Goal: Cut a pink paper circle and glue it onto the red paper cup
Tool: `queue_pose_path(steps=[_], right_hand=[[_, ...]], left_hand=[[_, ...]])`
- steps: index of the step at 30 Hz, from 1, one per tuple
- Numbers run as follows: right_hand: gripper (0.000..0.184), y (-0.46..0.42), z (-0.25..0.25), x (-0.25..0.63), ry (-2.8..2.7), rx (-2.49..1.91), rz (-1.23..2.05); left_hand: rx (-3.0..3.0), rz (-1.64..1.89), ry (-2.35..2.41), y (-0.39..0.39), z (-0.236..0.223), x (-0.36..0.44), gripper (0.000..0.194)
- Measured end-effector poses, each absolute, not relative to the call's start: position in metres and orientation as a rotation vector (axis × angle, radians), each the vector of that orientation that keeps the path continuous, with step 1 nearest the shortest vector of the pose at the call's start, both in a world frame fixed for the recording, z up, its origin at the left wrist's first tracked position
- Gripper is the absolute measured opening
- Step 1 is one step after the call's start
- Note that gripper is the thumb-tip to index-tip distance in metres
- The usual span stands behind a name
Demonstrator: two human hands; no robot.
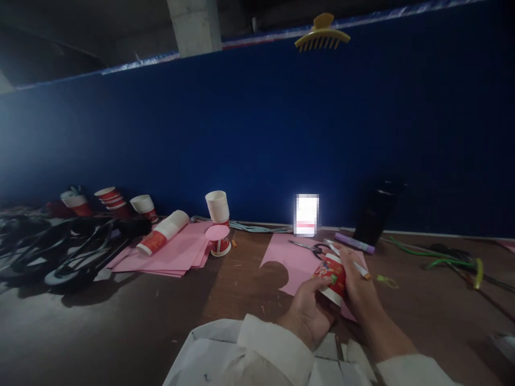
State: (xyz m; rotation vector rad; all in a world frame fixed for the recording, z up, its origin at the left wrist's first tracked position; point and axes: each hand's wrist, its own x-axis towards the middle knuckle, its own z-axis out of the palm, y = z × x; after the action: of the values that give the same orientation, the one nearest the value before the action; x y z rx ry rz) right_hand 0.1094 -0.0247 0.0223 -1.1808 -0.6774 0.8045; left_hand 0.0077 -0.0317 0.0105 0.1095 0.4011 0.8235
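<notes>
My left hand (pixel 311 305) is wrapped round the lower part of a red and white paper cup (pixel 332 279), which tilts above the table. My right hand (pixel 352 281) grips a slim white pen-like tool with an orange end (pixel 362 271), close against the cup's right side. Its exact kind I cannot make out. Beneath and behind my hands lies a pink paper sheet (pixel 273 254) with a rounded piece cut out of it. Scissors (pixel 308 246) with dark handles rest on that sheet, and a purple marker (pixel 354 243) lies just beyond my right hand.
Left of centre, a pink paper disc (pixel 217 232) sits on a red paper cup (pixel 221 247). Farther left are stacked pink sheets (pixel 177 257), more paper cups (pixel 110 199) and black straps (pixel 84 241). A black bottle (pixel 378 214) and green wires (pixel 442 260) are at right; a blue partition (pixel 249 123) stands behind.
</notes>
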Motion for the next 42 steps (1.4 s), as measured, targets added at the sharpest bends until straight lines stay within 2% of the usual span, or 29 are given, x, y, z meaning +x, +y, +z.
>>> queue_pose_path(steps=[11, 17, 25, 32, 42], right_hand=[[0.047, -0.017, 0.012, 0.112, -0.624, -1.052, 0.755], [0.043, -0.02, 0.004, 0.111, -0.724, -1.1, 0.679], [0.048, -0.029, 0.021, 0.101, -0.829, -1.233, 0.577], [0.053, -0.031, 0.021, 0.097, -0.786, -1.281, 0.648], [0.042, -0.029, 0.02, 0.101, -0.791, -1.323, 0.611]], left_hand=[[0.019, 0.974, 0.274, -0.032, 0.02, 0.001, 0.033], [0.041, 0.981, 0.275, -0.033, 0.023, -0.001, 0.032], [0.065, 0.974, 0.31, -0.032, 0.017, 0.002, 0.03], [0.107, 0.969, 0.288, -0.032, 0.009, 0.005, 0.028], [0.103, 0.907, 0.338, -0.031, 0.007, 0.006, 0.031]])
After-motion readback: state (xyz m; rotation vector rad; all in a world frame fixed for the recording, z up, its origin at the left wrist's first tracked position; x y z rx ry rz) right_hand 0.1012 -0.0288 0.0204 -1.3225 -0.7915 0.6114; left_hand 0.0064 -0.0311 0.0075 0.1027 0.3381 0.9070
